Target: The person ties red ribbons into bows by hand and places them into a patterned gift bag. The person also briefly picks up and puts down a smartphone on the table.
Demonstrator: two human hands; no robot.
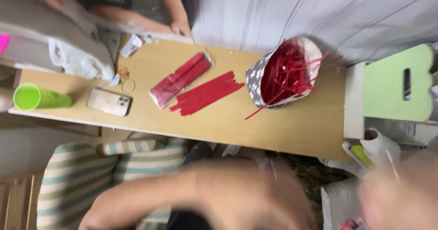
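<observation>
Two blurred hands low; red strips (206, 94), phone (108, 102), cup (34, 97) on table (292, 125).

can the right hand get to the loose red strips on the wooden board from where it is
Probably yes. The blurred right hand sits below the long wooden board, and bare board lies between it and the flat red paper strips; the grey starred paper bag of red shreds stands off to the side.

Soft, even daylight is falling across the wooden worktop (292, 120), leaving only faint shadows beside the paper bag of red strips (283, 75) and under the phone (108, 102). Both hands are smearing into heavy motion blur along the bottom edge, the left hand (246, 198) and right hand (401, 198) losing all finger detail, while the worktop is staying fairly sharp.
</observation>
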